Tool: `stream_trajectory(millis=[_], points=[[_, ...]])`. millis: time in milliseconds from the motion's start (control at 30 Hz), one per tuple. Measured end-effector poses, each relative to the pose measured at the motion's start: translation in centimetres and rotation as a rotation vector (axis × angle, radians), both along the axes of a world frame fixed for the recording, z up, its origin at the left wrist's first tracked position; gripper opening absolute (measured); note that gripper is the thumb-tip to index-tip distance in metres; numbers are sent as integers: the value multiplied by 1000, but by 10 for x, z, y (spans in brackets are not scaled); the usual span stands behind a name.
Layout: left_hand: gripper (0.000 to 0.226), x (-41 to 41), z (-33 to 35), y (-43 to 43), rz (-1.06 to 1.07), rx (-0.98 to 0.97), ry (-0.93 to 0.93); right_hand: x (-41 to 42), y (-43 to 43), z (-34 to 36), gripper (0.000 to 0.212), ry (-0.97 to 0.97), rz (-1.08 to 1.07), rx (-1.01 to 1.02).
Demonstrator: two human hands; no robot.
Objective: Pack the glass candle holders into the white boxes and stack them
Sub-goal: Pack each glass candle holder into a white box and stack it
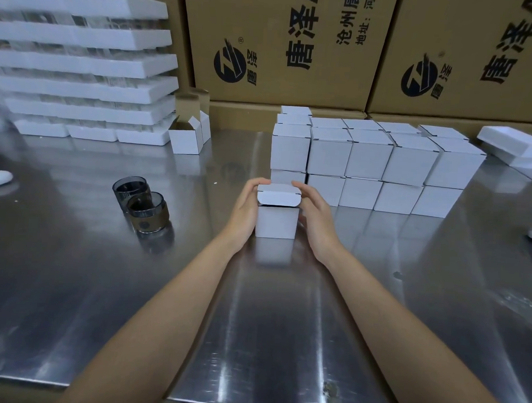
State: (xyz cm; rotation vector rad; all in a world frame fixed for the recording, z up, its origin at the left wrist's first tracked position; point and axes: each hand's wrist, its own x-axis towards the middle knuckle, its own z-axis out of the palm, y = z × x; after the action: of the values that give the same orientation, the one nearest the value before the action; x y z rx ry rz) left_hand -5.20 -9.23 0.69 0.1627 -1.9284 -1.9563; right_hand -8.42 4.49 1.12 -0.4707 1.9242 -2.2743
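White cardboard box (276, 222) stands upright on the steel table (105, 286), near the centre and just in front of the stack of closed boxes (369, 156). My left hand (246, 209) grips its left wall and my right hand (315, 215) grips its right wall. The fingers of both hands are curled round the top edges, with the fingertips at the far corners of the lid flap (278, 195). This two-sided hold keeps the box square while the lid is seated.

The lid flap lies folded over the opening, but its tuck tab hangs outside the near wall, not yet inserted. The flap hides the contents, so I cannot tell whether a holder is inside.

Two smoked glass candle holders (148, 210) stand to the left, touching each other and apart from the box, staged within reach of my left hand. An open empty box (185, 138) waits far left, beside the foam trays (82, 62).

Step in hand, by my judgement: closing. Next requirement: press the tab down inside the near wall, then set the box on the stack, flush with its neighbours, so that the rows stay level.
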Motion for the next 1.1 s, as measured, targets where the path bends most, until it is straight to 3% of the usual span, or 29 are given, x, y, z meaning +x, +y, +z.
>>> stream_trajectory(millis=[167,300,533,667,767,967,1100], points=[[41,3,1,1,-50,-12,15,-3,0,-3,30,-27,8,-23],[51,6,0,1,-88,-9,16,0,3,-7,47,54,87,52],[52,9,-1,3,-80,-149,39,1,0,-7,28,150,-14,118],[32,6,-3,1,-105,-114,24,1,1,-7,26,139,17,96],[29,6,-3,0,-138,-88,15,2,0,-6,26,127,34,88],[50,7,-2,-2,-136,-127,-12,5,0,-5,28,154,14,146],[50,7,-2,-3,-137,-154,-12,4,0,-4,29,163,24,144]])
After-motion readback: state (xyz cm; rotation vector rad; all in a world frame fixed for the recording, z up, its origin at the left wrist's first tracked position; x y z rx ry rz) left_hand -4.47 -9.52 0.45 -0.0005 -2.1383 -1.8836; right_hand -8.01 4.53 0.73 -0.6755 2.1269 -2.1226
